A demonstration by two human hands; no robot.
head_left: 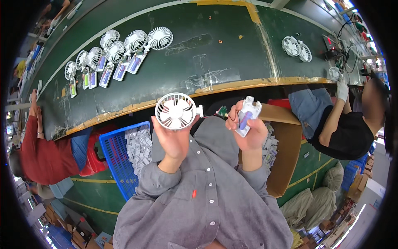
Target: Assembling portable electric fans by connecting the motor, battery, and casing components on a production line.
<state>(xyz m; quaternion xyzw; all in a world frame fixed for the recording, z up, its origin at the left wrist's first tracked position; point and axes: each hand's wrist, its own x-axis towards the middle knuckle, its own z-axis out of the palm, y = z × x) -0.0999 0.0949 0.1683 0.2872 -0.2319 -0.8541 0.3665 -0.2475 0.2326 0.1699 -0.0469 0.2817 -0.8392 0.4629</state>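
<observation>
My left hand (173, 140) holds up a round white fan head (175, 111) by its lower rim, grille facing me. Thin wires and a small green circuit board (222, 111) run from the fan head toward my right hand (248, 135). That hand grips a white handle casing (247, 115) with a purple battery showing inside it. Both hands are raised in front of my grey shirt, just below the near edge of the dark green conveyor belt (199, 58).
Several assembled white fans with open handles (120, 54) lie in rows on the belt at upper left, two fan heads (297, 47) at upper right. A blue crate (118, 159) of grey parts sits left, a cardboard box (286, 153) right. Co-workers sit at both sides.
</observation>
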